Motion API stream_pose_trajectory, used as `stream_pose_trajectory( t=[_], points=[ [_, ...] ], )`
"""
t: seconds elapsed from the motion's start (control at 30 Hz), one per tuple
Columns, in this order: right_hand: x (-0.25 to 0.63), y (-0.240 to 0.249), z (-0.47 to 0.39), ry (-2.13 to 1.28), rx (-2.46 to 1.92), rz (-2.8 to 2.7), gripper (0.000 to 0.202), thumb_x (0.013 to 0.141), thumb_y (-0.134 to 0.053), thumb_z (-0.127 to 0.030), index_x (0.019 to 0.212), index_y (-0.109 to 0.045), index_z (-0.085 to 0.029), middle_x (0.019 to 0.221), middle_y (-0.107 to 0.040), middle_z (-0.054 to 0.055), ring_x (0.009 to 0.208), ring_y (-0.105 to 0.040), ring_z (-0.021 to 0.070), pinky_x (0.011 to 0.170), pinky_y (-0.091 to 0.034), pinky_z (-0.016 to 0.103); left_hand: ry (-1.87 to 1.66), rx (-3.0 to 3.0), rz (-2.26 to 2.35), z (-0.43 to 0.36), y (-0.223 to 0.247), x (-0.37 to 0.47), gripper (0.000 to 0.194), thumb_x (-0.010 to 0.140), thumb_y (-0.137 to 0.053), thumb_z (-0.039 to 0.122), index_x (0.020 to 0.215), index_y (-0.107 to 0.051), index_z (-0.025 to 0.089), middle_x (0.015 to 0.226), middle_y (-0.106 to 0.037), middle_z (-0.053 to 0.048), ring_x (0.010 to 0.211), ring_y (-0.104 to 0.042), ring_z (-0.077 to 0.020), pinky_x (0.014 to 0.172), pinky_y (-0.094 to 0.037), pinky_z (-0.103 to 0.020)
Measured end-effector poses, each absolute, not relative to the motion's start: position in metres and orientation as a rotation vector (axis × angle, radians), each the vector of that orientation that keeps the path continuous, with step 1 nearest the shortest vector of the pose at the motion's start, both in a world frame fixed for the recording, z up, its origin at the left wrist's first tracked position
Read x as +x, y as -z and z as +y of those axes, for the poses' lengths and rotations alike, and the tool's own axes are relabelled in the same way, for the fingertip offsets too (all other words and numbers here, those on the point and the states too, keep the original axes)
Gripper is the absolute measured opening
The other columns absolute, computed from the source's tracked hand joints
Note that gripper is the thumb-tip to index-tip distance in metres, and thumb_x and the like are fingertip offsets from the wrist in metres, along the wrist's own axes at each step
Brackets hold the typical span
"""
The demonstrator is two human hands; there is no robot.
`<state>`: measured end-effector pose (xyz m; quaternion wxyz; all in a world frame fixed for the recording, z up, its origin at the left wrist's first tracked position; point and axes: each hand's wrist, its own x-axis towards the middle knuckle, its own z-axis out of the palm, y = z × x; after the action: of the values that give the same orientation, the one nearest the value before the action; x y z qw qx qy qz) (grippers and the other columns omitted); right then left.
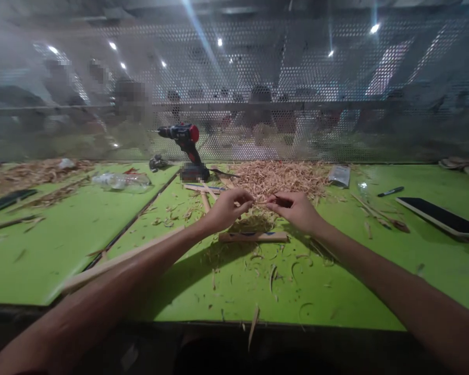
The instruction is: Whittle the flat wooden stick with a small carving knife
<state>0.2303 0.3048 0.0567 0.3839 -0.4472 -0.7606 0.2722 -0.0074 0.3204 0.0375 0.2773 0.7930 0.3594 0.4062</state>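
Note:
My left hand (230,208) and my right hand (297,209) are raised over the green table, facing each other. Between their pinched fingertips runs a thin, pale wooden strip (260,202), hard to separate from the shavings behind it. Just below the hands a flat wooden piece (254,237) with dark blue marks lies crosswise on the table. Behind the fingertips rises a large heap of curled wood shavings (285,177). Past my left hand a cordless drill (185,143) stands upright on its battery, bit pointing left.
A long wooden strip (121,258) lies under my left forearm. On the right are a pen (391,191), a dark-screened tablet (441,216) and a small clear packet (339,176). A plastic bottle (121,181) lies at left. Behind stands a perforated screen (312,67), with people beyond it.

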Motion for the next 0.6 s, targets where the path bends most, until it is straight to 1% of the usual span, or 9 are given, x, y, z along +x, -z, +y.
stream_pose_trajectory(
  t=[0.1,0.2,0.27,0.37,0.47,0.53,0.6],
  points=[
    [0.228,-0.055,0.299,-0.82,-1.156,-1.885,0.037,0.087,-0.073,-0.057,0.08,-0.077,-0.021,0.066,-0.069,0.005,0.06,-0.057,0.0198,0.06,-0.048,0.036,-1.285,2.457,0.872,0.318,-0.032,-0.011,0.014,0.098,-0.06,0.02,0.091,-0.072,0.016,0.092,-0.072,-0.008,0.081,-0.066,-0.0152,0.069,-0.054,-0.026],
    [0.226,-0.052,0.298,-0.871,-1.147,-1.856,0.033,0.088,-0.075,-0.052,0.078,-0.074,-0.021,0.067,-0.069,0.005,0.062,-0.06,0.0198,0.064,-0.052,0.037,-1.305,2.609,0.791,0.316,-0.024,-0.014,0.017,0.102,-0.057,0.021,0.097,-0.072,0.017,0.098,-0.072,-0.01,0.086,-0.067,-0.0162,0.076,-0.056,-0.029],
    [0.226,-0.048,0.297,-0.85,-1.153,-1.842,0.032,0.088,-0.076,-0.051,0.08,-0.074,-0.021,0.068,-0.07,0.005,0.063,-0.062,0.0203,0.065,-0.053,0.037,-1.295,2.576,0.832,0.316,-0.019,-0.016,0.016,0.103,-0.056,0.022,0.101,-0.071,0.017,0.098,-0.071,-0.009,0.085,-0.066,-0.0159,0.074,-0.055,-0.028],
    [0.228,-0.043,0.296,-0.759,-1.163,-1.822,0.035,0.09,-0.075,-0.055,0.082,-0.075,-0.021,0.069,-0.07,0.005,0.063,-0.062,0.0214,0.063,-0.053,0.037,-1.284,2.44,0.921,0.315,-0.017,-0.016,0.014,0.1,-0.058,0.022,0.095,-0.071,0.018,0.092,-0.07,-0.007,0.08,-0.064,-0.0146,0.068,-0.053,-0.026],
    [0.229,-0.04,0.292,-0.614,-1.182,-1.841,0.034,0.093,-0.072,-0.055,0.082,-0.075,-0.023,0.071,-0.071,0.006,0.064,-0.063,0.0226,0.062,-0.053,0.038,-1.204,2.289,1.01,0.311,-0.021,-0.015,0.017,0.099,-0.062,0.029,0.09,-0.071,0.018,0.087,-0.071,-0.006,0.077,-0.064,-0.014,0.066,-0.052,-0.025],
    [0.228,-0.039,0.289,-0.522,-1.199,-1.873,0.031,0.095,-0.07,-0.052,0.085,-0.076,-0.023,0.074,-0.072,0.007,0.068,-0.064,0.0243,0.061,-0.052,0.038,-1.181,2.198,1.031,0.309,-0.024,-0.014,0.021,0.099,-0.063,0.034,0.09,-0.072,0.017,0.087,-0.072,-0.006,0.076,-0.064,-0.014,0.065,-0.052,-0.025],
    [0.226,-0.039,0.286,-0.478,-1.198,-1.913,0.029,0.096,-0.069,-0.05,0.089,-0.078,-0.024,0.078,-0.073,0.008,0.072,-0.066,0.0265,0.062,-0.052,0.039,-1.188,2.161,1.033,0.309,-0.025,-0.014,0.022,0.099,-0.063,0.035,0.091,-0.073,0.017,0.087,-0.072,-0.007,0.075,-0.064,-0.0141,0.065,-0.051,-0.025]
  ],
)
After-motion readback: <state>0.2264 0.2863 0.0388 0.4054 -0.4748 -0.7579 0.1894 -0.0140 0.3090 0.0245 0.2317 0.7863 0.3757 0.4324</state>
